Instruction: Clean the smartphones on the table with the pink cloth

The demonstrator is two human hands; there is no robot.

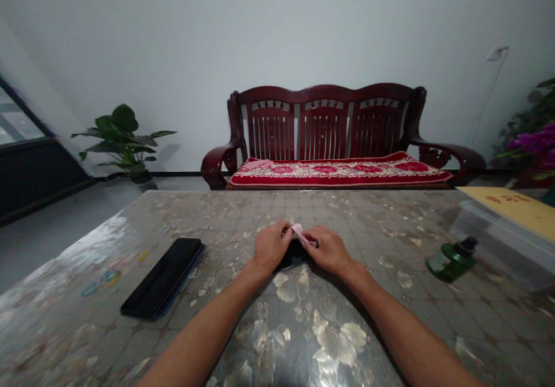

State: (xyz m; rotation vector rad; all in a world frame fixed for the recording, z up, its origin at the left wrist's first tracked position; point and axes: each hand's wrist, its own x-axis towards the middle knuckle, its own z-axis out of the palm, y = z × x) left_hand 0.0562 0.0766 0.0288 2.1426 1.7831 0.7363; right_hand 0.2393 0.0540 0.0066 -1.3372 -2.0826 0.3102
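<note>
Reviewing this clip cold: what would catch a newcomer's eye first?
Probably the dark red wooden bench against the pale wall, with its bright red floral seat cover. Next, the two hands, left and right, meeting mid-table around a small pink cloth. Then the black phone lying on the table's left side, and the green bottle on its right.

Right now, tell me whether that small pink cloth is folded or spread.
Not spread flat: the small pink cloth bends up in a curl between the left hand and right hand; the rest is hidden.
</note>
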